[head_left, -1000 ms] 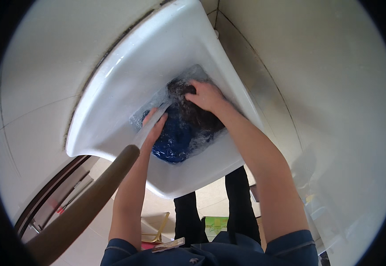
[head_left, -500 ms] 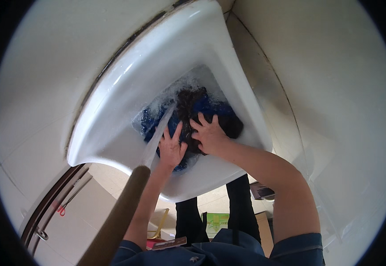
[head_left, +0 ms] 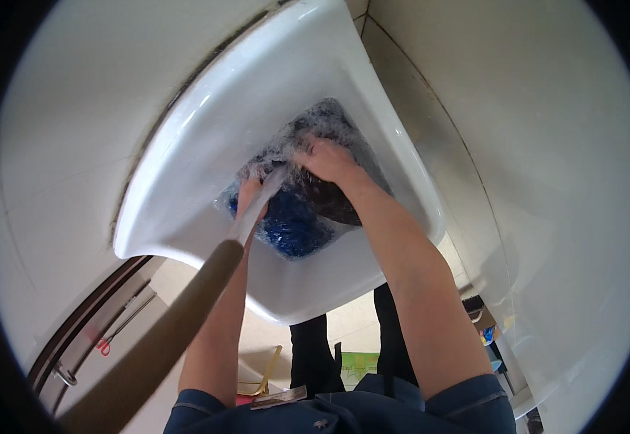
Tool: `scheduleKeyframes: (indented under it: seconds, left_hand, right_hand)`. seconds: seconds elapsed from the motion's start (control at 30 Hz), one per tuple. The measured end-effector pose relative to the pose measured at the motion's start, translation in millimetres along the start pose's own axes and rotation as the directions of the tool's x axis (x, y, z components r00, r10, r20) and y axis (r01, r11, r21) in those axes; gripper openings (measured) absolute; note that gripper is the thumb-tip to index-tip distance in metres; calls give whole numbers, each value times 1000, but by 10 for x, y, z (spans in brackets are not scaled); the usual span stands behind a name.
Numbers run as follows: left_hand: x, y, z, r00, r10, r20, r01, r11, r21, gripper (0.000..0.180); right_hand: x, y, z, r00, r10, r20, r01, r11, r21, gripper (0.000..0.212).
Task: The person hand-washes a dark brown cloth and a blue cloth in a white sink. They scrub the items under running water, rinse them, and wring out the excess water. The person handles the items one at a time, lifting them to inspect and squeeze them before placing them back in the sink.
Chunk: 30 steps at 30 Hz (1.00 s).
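Note:
A dark brown cloth (head_left: 333, 202) and a blue cloth (head_left: 293, 228) lie soaked in the water of a white corner sink (head_left: 271, 286). My left hand (head_left: 250, 197) reaches into the water at the left edge of the blue cloth, partly behind the water stream (head_left: 258, 206); its fingers are hidden. Over the far part of the brown cloth is my right hand (head_left: 327, 159), its back upward and its fingertips sunk in foam, so their grip does not show. A brown hose (head_left: 177, 315) pours the stream between my forearms.
Pale walls (head_left: 62, 145) meet the sink on both sides. Below it on the left, red-handled scissors (head_left: 104, 346) hang by a metal rail (head_left: 65, 375). A green box (head_left: 359, 365) stands on the floor between my legs. Other items lie at the lower right.
Both hands have moved farther into the sink, away from me. The brown cloth has shifted and spread to the right, and more of the blue cloth shows at the near side.

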<state>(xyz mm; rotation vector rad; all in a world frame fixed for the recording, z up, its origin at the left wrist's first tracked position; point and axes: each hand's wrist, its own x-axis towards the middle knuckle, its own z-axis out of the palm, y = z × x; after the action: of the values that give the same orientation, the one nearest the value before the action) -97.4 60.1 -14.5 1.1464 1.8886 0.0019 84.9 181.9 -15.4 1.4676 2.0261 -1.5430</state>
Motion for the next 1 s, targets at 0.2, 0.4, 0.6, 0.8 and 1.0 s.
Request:
scheduleKeyframes:
  seconds: [0.2, 0.4, 0.6, 0.8, 1.0]
  left_hand:
    - [-923, -168, 332, 879, -357, -315, 85, 769, -633, 42]
    - [-1757, 222, -4, 818, -397, -415, -33, 689, -724, 30]
    - [-2444, 726, -318, 820, -258, -511, -225, 676, -702, 17]
    - [-2751, 866, -386, 700, -40, -713, -395, 810, -433, 15]
    - [-2654, 677, -400, 679, 68, -731, -359, 899, -250, 13]
  right_hand:
    - [-400, 526, 10, 964, 192, -182, -120, 931, 343, 63]
    - [-1274, 651, 33, 986, 0, -166, 24, 989, 144, 38]
    - [-1750, 326, -53, 969, -114, -219, 44, 953, -300, 29]
    - [-1394, 278, 282, 750, -537, -386, 276, 785, -554, 41]
    - [-1136, 498, 293, 972, -228, -58, 186, 896, -404, 38]
